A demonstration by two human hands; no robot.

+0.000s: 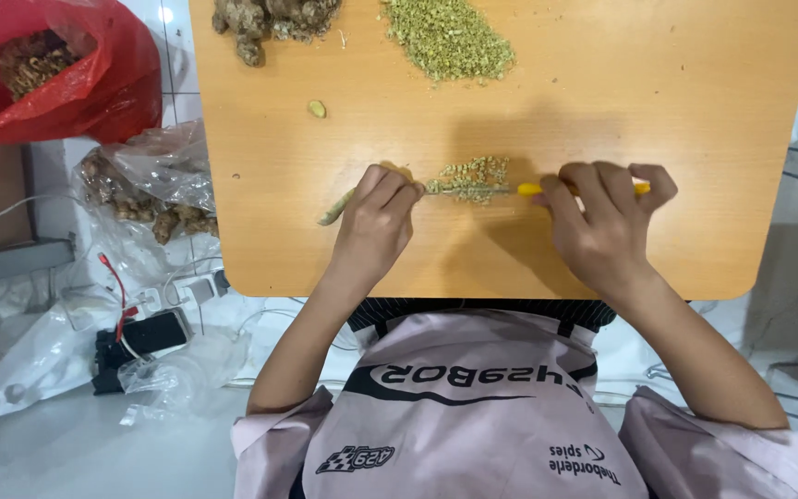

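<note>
At nine o'clock off the worktop point(695, 139), a red bag point(94, 83) and a clear bag point(168, 176) half hide brown roots whose kind is hard to make out. The left hand point(376, 222) has its grip closed on a pale root point(334, 212), most of it hidden under the fingers, with a small heap of chopped bits point(473, 176) just at three o'clock of it. The right hand point(602, 222) grips a yellow-handled knife point(530, 188), its blade buried in the bits; a root pile point(270, 23) and a bigger chopped heap point(450, 42) are cut off at twelve o'clock.
</note>
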